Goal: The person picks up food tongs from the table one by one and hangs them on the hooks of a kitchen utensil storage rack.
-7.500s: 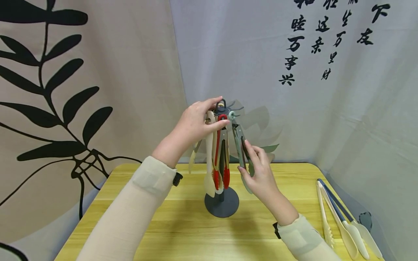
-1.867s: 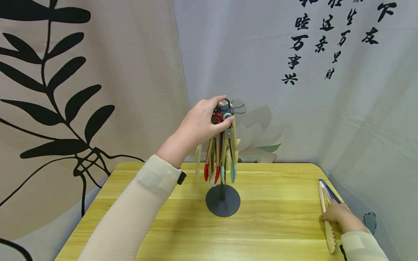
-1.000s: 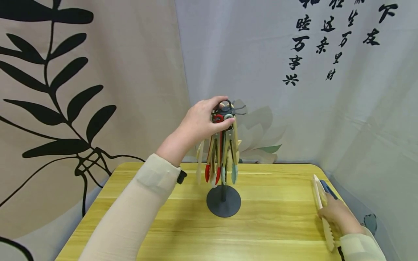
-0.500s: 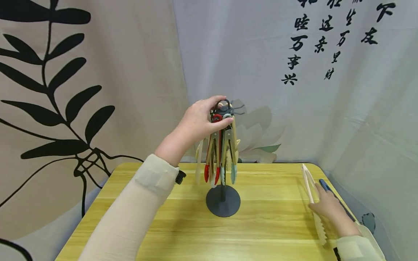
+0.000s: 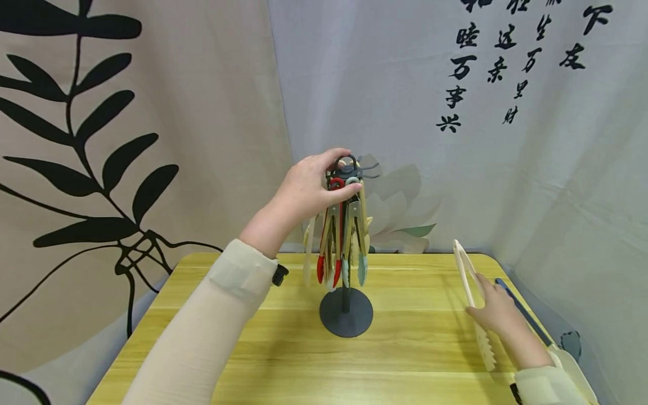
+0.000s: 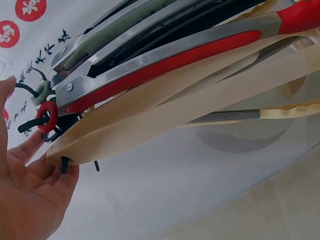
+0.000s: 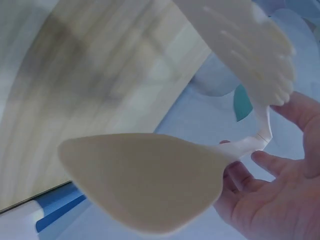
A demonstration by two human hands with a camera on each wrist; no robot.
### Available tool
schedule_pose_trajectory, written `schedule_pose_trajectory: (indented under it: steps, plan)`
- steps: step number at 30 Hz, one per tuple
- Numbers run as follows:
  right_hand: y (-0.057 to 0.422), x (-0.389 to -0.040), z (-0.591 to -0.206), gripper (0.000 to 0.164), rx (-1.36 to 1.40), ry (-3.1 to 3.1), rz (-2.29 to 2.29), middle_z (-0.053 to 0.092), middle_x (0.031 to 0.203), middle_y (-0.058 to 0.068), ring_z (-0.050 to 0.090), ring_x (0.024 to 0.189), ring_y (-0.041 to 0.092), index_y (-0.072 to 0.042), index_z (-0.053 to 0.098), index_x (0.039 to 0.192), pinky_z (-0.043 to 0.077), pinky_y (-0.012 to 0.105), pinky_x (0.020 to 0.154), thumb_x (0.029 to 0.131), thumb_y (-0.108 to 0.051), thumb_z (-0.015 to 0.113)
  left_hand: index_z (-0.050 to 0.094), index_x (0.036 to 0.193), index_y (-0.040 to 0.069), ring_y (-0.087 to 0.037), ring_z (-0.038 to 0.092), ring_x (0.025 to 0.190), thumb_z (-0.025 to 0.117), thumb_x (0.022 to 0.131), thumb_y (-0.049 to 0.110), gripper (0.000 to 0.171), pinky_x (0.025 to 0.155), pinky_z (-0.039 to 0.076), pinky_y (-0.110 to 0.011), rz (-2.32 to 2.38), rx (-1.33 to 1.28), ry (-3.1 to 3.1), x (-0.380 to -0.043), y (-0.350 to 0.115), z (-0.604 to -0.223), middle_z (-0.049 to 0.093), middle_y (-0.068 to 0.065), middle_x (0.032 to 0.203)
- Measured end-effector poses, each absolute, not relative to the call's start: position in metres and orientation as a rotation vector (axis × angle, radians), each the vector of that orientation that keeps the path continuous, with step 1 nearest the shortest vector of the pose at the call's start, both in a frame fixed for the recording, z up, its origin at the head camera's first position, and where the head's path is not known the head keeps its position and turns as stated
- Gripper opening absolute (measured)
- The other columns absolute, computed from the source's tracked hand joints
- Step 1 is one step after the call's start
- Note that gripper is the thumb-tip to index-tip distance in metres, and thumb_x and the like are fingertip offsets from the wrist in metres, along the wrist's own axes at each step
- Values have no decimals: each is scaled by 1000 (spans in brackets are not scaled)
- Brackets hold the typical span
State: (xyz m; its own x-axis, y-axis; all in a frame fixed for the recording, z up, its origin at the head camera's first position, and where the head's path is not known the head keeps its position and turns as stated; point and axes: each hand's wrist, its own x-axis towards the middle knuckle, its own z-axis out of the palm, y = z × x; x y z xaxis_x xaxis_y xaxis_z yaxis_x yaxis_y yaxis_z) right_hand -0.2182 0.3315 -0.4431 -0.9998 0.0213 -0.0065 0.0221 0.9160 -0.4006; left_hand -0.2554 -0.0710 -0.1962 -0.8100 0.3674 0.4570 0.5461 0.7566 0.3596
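Observation:
My left hand (image 5: 309, 188) grips the top of a dark grey utensil stand (image 5: 346, 315), thumb in front and index finger by the ring. Red-tipped tongs (image 5: 337, 270) and pale green-tipped tongs (image 5: 362, 270) hang from its hooks. In the left wrist view, cream tongs (image 6: 165, 120) also hang close to my fingers. At the right side of the table, my right hand (image 5: 498, 311) pinches cream food tongs (image 5: 462, 267), which are held raised and tilted. The right wrist view shows their broad flat head (image 7: 150, 180) and scalloped head (image 7: 245, 50) spread apart.
Blue-handled tongs (image 5: 526, 312) with pale heads lie along the right edge of the wooden table (image 5: 253, 349), partly hidden by my right forearm. A wall cloth with printed leaves and writing hangs close behind the table.
My right hand has left the green tongs at the stand, gripped the cream tongs at the right edge, and lifted them leftward. The stand has turned under my left hand.

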Motion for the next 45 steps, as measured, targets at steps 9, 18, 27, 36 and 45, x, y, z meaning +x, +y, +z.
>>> schedule_pose_trajectory:
  steps: [9, 18, 27, 36, 45]
  plan:
    - [310, -216, -433, 93, -36, 3174, -680, 41, 121, 38, 48, 100, 55, -4, 19, 150, 45, 62, 70, 78, -26, 75, 46, 137, 28, -15, 53, 103, 64, 82, 54, 63, 89, 46, -36, -695, -704, -2589, -255, -72, -197, 61, 1, 114]
    - [289, -215, -424, 91, -96, 3265, -726, 45, 118, 32, 50, 99, 46, -9, 22, 151, 45, 56, 68, 78, -23, 74, 46, 136, 29, -16, 52, 105, 63, 83, 55, 61, 90, 45, -36, -684, -705, -2588, -256, -72, -198, 60, 1, 116]
    - [266, -215, -416, 91, -185, 3372, -797, 47, 118, 28, 50, 100, 47, -18, 22, 152, 45, 57, 70, 78, -20, 75, 46, 137, 27, -16, 52, 104, 63, 83, 54, 62, 89, 46, -36, -687, -714, -2581, -256, -71, -198, 60, 1, 116]
    - [248, -217, -410, 91, -208, 3419, -872, 47, 114, 21, 49, 95, 38, -23, 23, 152, 43, 48, 65, 78, -19, 75, 45, 138, 29, -17, 52, 107, 62, 84, 55, 62, 92, 45, -37, -671, -701, -2591, -257, -72, -198, 60, 0, 119]
    - [238, -218, -407, 91, -190, 3447, -941, 46, 117, 21, 46, 102, 41, -23, 22, 152, 44, 56, 72, 78, -20, 75, 45, 138, 28, -18, 53, 108, 61, 84, 55, 62, 92, 45, -37, -663, -699, -2590, -257, -72, -198, 60, 0, 118]
